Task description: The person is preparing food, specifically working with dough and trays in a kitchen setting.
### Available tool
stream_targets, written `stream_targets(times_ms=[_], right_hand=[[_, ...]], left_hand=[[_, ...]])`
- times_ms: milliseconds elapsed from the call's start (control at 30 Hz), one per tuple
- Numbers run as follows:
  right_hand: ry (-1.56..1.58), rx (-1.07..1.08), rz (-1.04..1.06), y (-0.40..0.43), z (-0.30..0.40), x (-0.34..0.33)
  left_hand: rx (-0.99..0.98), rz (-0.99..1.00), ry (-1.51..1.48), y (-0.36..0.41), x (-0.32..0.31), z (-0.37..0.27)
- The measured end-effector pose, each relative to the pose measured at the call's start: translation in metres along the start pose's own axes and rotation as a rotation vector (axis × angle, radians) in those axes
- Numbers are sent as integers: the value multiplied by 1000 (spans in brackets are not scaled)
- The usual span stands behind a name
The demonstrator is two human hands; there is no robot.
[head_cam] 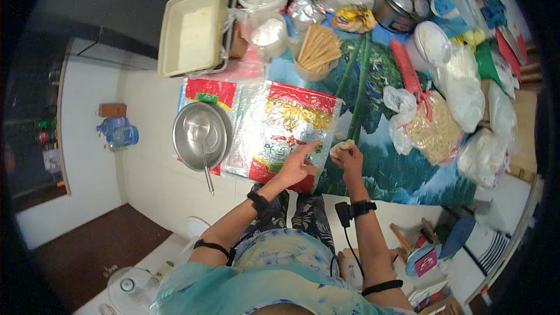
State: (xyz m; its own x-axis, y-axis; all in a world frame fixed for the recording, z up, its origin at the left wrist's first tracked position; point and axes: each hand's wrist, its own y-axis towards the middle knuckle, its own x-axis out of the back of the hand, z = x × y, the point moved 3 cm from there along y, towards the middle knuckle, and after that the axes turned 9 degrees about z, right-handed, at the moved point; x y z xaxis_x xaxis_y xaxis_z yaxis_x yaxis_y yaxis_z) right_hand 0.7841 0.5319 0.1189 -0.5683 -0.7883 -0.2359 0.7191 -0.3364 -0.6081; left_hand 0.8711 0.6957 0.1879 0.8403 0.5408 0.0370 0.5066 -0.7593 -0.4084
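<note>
My left hand (295, 167) is over a printed plastic sack (286, 118) laid flat on the table, its fingers apart and holding nothing. My right hand (351, 164) pinches a small pale, crumpled piece (341, 148), perhaps dough or cloth; I cannot tell which. That piece is just right of the sack's edge, above the blue-green landscape-print table cover (376, 170). Farther left, a stainless steel bowl (181, 140) holds a metal ladle (206, 164) whose handle hangs over the rim toward me.
Behind the sack stand a tub of thin wooden sticks (317, 48), a tub of white contents (267, 33) and a cream plastic tray (165, 39). To the right lie a bag of small tan pieces (433, 129) and white plastic bags (463, 92). An electric cooker (400, 4) is at the back.
</note>
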Motion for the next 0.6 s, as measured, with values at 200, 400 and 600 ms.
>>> stream_targets(times_ms=[200,400,600], right_hand=[[254,-125,297,-31,16,-69],[166,-239,383,-38,10,-130],[-80,-320,392,-25,0,-189]], left_hand=[[-66,-133,142,-6,7,-7],[-48,-200,34,-40,60,8],[120,-453,-195,-98,124,90]])
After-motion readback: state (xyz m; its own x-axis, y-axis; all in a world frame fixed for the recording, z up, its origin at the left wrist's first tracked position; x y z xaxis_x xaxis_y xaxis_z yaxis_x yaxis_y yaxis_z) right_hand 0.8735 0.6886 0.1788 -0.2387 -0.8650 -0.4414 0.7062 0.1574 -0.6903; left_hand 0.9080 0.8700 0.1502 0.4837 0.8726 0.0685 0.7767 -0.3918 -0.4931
